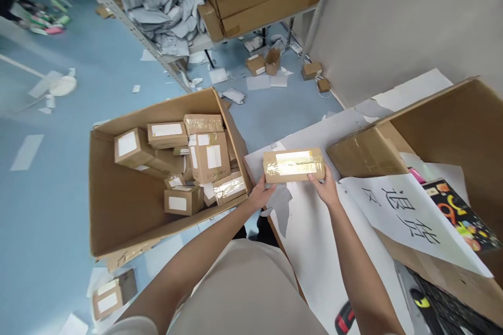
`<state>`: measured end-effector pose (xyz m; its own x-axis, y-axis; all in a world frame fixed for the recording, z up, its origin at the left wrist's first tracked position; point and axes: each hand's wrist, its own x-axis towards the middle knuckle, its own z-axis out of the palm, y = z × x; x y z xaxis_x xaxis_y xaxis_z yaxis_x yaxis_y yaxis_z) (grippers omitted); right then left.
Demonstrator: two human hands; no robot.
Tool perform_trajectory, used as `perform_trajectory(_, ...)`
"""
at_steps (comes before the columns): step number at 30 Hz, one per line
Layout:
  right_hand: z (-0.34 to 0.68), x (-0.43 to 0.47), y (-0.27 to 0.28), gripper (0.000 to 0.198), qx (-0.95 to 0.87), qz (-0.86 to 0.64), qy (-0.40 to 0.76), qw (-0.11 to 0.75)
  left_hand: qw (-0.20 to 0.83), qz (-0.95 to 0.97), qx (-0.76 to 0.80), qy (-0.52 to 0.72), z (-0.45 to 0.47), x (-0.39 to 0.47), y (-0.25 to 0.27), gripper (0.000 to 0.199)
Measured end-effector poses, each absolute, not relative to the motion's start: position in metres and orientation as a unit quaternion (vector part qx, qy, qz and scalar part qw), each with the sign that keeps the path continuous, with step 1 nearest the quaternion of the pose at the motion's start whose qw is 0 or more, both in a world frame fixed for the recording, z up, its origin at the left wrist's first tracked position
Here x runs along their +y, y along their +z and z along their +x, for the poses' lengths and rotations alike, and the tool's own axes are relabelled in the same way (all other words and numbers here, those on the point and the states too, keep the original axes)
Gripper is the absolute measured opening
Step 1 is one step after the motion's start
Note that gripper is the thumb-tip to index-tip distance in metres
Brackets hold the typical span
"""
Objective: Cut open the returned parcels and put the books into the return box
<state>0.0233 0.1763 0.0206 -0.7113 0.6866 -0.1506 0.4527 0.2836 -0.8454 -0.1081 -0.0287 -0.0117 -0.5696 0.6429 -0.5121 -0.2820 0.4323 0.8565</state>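
A small taped cardboard box (293,172) with a white label on top is held level between both my hands. My left hand (262,193) grips its lower left corner, and my right hand (325,187) grips its lower right corner. The box is above the left end of a white-covered table (306,230). Just left of my left hand stands a large open carton (118,230), with several smaller labelled parcels (213,159) piled inside it, mostly towards its right side.
On the table's right sits another open carton (361,152) with a handwritten paper sheet (404,209). A keyboard (444,298) lies near the front. Behind stands a metal shelf (157,57) with grey bags and boxes. Paper scraps and a box (108,301) are on the floor.
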Motion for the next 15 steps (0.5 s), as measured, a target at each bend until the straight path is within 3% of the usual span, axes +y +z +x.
perform_trajectory(5, 0.003, 0.167, 0.049, 0.076, -0.871, -0.366, 0.272, 0.183, 0.46, 0.136, 0.707, 0.519, -0.124, -0.056, -0.009, 0.054)
perform_trajectory(8, -0.038, 0.14, 0.068, 0.065, -0.907, -0.277, 0.241, 0.206, 0.458, 0.102, 0.709, 0.526, -0.148, -0.092, -0.015, 0.045)
perform_trajectory(11, -0.093, 0.098, 0.069, 0.055, -0.941, -0.166, 0.261, 0.138, 0.422, 0.044, 0.739, 0.523, -0.176, -0.141, -0.029, 0.051)
perform_trajectory(15, -0.16, 0.038, 0.045, 0.05, -0.967, -0.003, 0.253, -0.015, 0.378, -0.051, 0.779, 0.498, -0.213, -0.214, -0.053, 0.05)
